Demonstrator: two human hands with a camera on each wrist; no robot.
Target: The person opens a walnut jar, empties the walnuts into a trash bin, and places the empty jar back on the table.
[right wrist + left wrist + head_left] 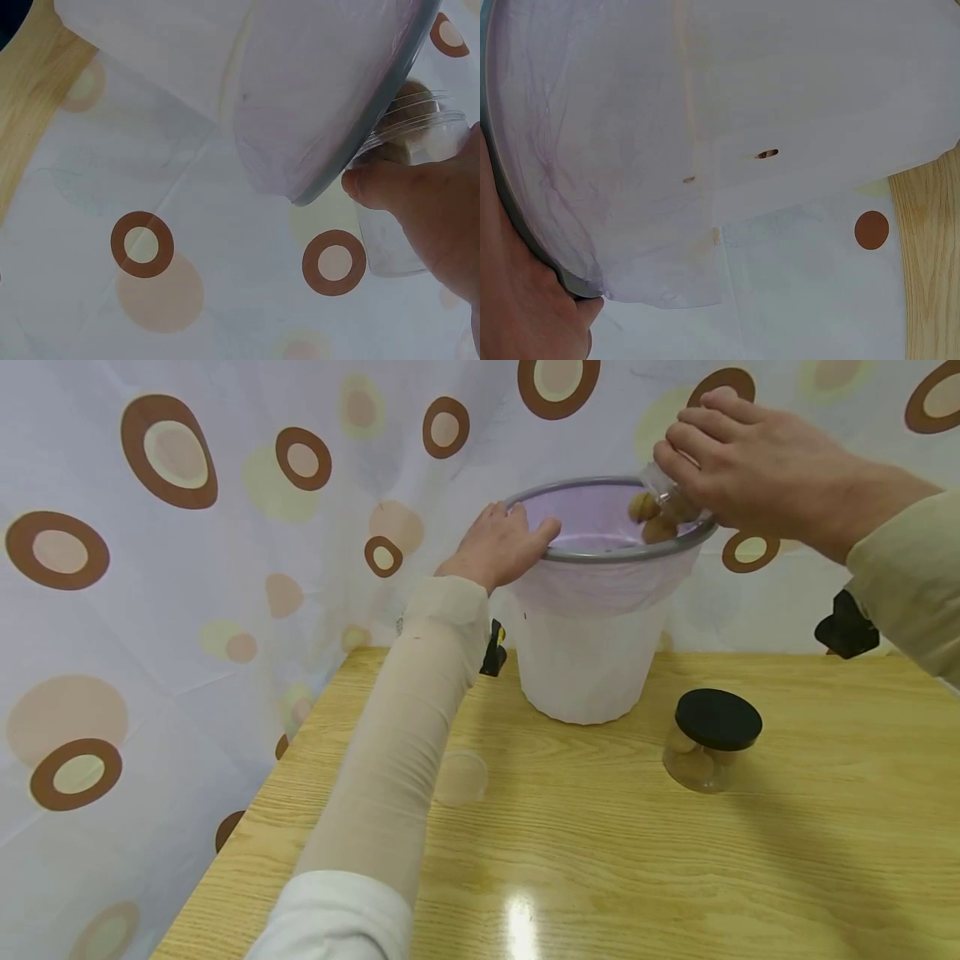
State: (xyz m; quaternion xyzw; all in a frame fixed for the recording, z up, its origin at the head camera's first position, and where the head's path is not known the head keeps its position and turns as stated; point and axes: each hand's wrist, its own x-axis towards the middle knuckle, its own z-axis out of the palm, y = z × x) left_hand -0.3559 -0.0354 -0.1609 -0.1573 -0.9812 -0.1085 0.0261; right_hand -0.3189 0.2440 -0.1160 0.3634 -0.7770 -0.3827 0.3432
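A white trash can [585,660] with a thin purple liner bag [577,518] and a grey rim ring [622,557] stands on the table. My left hand [501,545] grips the rim at its left side, thumb over the edge; the left wrist view catches part of this hand [532,285]. Over the right side of the rim, my right hand [772,468] holds a clear plastic jar [394,240] tipped with its mouth toward the can. Round brown balls [660,529], possibly walnuts, are at the jar's mouth. The can's bottom is hidden.
A second clear jar [701,768] with a black lid [718,718] stands right of the can, brownish round items inside. A clear round disc [461,778] lies on the wooden table [600,860]. A curtain [225,568] with circles hangs behind and to the left.
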